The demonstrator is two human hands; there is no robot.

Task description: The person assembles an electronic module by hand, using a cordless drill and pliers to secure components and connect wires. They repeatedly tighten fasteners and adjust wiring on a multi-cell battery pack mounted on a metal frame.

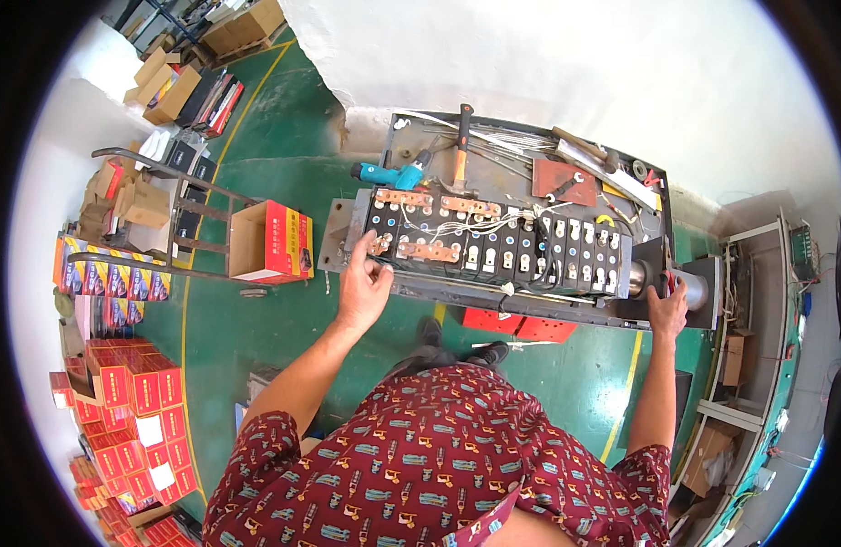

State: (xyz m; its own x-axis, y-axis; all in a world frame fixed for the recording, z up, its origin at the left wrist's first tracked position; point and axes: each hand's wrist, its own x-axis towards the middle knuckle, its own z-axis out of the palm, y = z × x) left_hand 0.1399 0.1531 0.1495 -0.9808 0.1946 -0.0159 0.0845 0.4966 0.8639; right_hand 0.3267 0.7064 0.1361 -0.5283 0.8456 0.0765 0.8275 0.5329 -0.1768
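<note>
A long pack of black battery cells (502, 251) lies on the workbench in front of me, with rows of round terminals and white wires on top. Copper busbars (430, 251) bridge some terminals on its left part. My left hand (364, 290) is at the pack's left end, its index finger and thumb closed around a short copper busbar (379, 244). Beyond the pack's right end, next to a metal cylinder (692, 292), my right hand (668, 312) grips a tool with red and black handles; its working end is hard to make out.
Behind the pack lie a teal cordless drill (398, 171), a hammer (462, 150), metal rods and a reddish plate (566, 182). A hand truck (202, 223) with an open carton (270, 242) stands left. Red boxes (133, 401) are stacked lower left; shelving (739, 401) stands right.
</note>
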